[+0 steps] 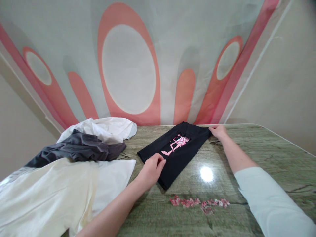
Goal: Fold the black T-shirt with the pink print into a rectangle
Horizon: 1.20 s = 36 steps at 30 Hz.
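A black T-shirt point(189, 153) with a pink cartoon figure printed on it lies spread at a slant on the table. My left hand point(152, 168) is at its near left edge, thumb and fingers pinched together on the cloth; the fingertips partly hide what they grip. At the far right corner of the shirt, my right hand point(219, 131) pinches the black fabric, with that arm stretched forward. The shirt looks mostly flat, with some folds near its far end.
Left of the shirt lies a heap of clothes: a white garment point(108, 128), a dark grey one point(86, 148) and a cream one point(59, 191). The wood-patterned table point(266, 148) has a pink blossom print point(195, 202) near the front. A patterned wall point(168, 49) rises behind.
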{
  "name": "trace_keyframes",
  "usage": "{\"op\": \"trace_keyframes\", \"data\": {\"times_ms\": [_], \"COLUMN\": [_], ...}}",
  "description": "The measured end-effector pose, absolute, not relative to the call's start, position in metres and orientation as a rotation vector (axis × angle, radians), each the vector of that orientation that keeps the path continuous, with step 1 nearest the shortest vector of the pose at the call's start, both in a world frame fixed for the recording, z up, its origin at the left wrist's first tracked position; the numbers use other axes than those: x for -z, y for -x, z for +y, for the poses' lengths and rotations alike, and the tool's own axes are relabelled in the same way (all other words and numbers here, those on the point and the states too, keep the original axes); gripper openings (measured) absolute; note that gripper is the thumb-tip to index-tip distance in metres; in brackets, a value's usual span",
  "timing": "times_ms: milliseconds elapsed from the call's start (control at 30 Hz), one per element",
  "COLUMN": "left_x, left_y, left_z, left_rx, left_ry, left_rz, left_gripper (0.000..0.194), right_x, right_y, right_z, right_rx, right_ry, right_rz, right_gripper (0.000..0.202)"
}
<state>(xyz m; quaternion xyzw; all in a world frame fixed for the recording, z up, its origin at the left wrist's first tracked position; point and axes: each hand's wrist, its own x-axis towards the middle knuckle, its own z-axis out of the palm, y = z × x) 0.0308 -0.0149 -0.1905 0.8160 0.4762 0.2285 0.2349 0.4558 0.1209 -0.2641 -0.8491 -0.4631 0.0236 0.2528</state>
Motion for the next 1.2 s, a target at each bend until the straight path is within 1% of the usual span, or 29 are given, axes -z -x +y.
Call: {"op": "trace_keyframes", "data": {"times_ms": [67, 200, 300, 367, 500, 600, 667, 800, 967, 1033, 1200], "left_x": [0.194, 0.202, 0.199, 0.190, 0.165, 0.160, 0.163, 0.169, 0.162, 0.160, 0.167], "left_y": [-0.028, -0.021, -0.016, -0.013, -0.011, -0.015, -0.018, -0.022, -0.026, -0.028, -0.030], "left_z": [-0.013, -0.008, -0.008, -0.014, -0.040, -0.061, -0.071, -0.076, -0.081, -0.083, -0.082], "left_rx": [-0.710, -0.657, -0.682, -0.675, -0.474, -0.272, -0.171, -0.014, 0.125, 0.154, 0.144], "left_ry": [-2.174, -2.100, -2.198, -2.332, -2.591, -2.704, -2.776, -2.928, -3.031, -3.027, -2.963], "left_rz": [1.303, 1.325, 1.381, 1.370, 1.121, 0.923, 0.900, 0.951, 1.042, 1.083, 1.268], "left_gripper": [0.016, 0.008, 0.018, 0.020, 0.013, 0.015, 0.017, 0.017, 0.012, 0.010, 0.013], "right_x": [0.264, 0.263, 0.263, 0.263, 0.265, 0.265, 0.264, 0.264, 0.266, 0.266, 0.265], "right_y": [-0.455, -0.452, -0.451, -0.450, -0.450, -0.449, -0.448, -0.449, -0.450, -0.449, -0.447], "right_z": [0.120, 0.117, 0.114, 0.113, 0.113, 0.112, 0.111, 0.110, 0.110, 0.109, 0.107], "right_rx": [-0.050, -0.038, 0.021, 0.064, 0.081, 0.080, 0.081, 0.071, 0.091, 0.099, 0.078], "right_ry": [2.317, 2.325, 2.321, 2.312, 2.320, 2.336, 2.336, 2.320, 2.305, 2.302, 2.295], "right_rz": [-1.253, -1.261, -1.270, -1.286, -1.286, -1.261, -1.266, -1.312, -1.285, -1.276, -1.292], "right_gripper": [0.030, 0.027, 0.027, 0.027, 0.026, 0.026, 0.026, 0.027, 0.029, 0.029, 0.030]}}
